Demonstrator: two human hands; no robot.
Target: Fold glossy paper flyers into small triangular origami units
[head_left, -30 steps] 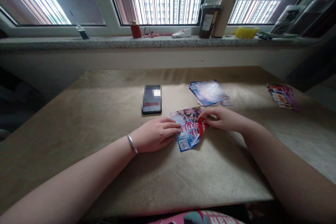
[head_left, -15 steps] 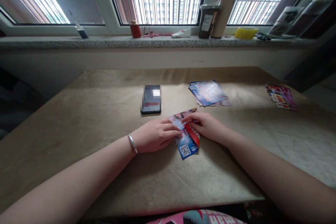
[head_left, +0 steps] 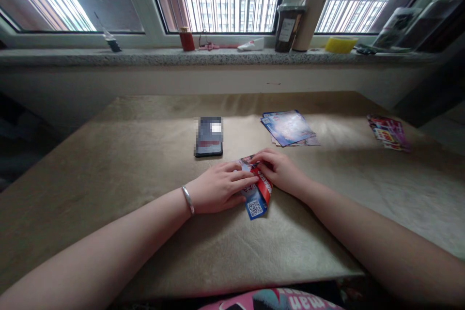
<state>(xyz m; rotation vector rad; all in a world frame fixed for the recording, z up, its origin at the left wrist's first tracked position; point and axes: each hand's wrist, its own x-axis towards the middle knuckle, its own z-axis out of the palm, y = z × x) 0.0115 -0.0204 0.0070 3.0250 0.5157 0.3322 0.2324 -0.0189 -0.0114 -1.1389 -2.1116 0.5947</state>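
A colourful printed leaflet [head_left: 256,196] with a QR code lies folded over on the brown table cover [head_left: 145,155] in front of me. My left hand [head_left: 221,188], with a silver bangle on its wrist, lies on the leaflet's left part with its fingers stretched flat. My right hand [head_left: 278,169] presses the red folded flap down, fingers curled over it. The two hands almost touch above the paper.
A dark phone [head_left: 209,137] lies just beyond my hands. A pile of blue leaflets [head_left: 288,127] sits at the back right and a pink stack [head_left: 389,132] lies far right. The window sill [head_left: 218,58] holds a red cup, a dark jar, a cardboard tube and a yellow object.
My right hand has carried the leaflet's right side over to the left, folding it onto itself. The left hand has slid a little further onto the paper.
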